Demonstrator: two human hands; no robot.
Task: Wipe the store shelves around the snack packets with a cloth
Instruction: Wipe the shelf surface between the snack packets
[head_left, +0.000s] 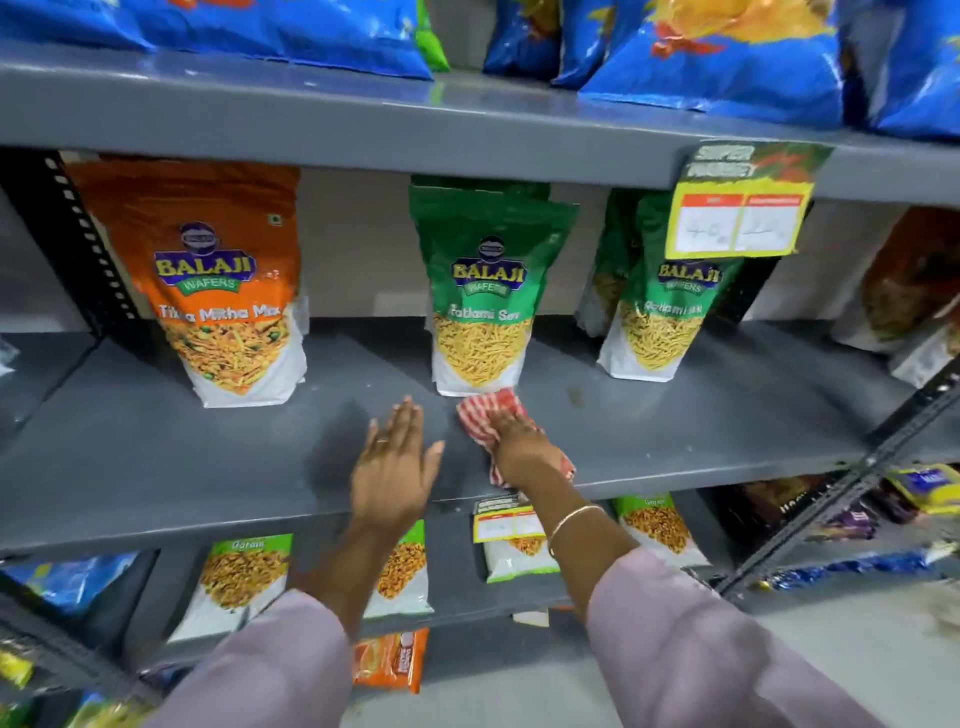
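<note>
1. The right hand (514, 439) presses the red checked cloth (485, 410) flat on the grey middle shelf (208, 457), in the middle of the frame. Its fingers (510, 418) are straight.
2. The cloth lies just in front of the green Ratlami Sev packet (483, 301).
3. The left hand (395, 467) is spread open beside it and holds nothing.
4. I think the wiping is only partway done. A smudge (574, 397) shows to the right, and the other shelves wait.

Shop: grey shelves (675, 426), snack packets (480, 291), price tag (737, 218).
</note>
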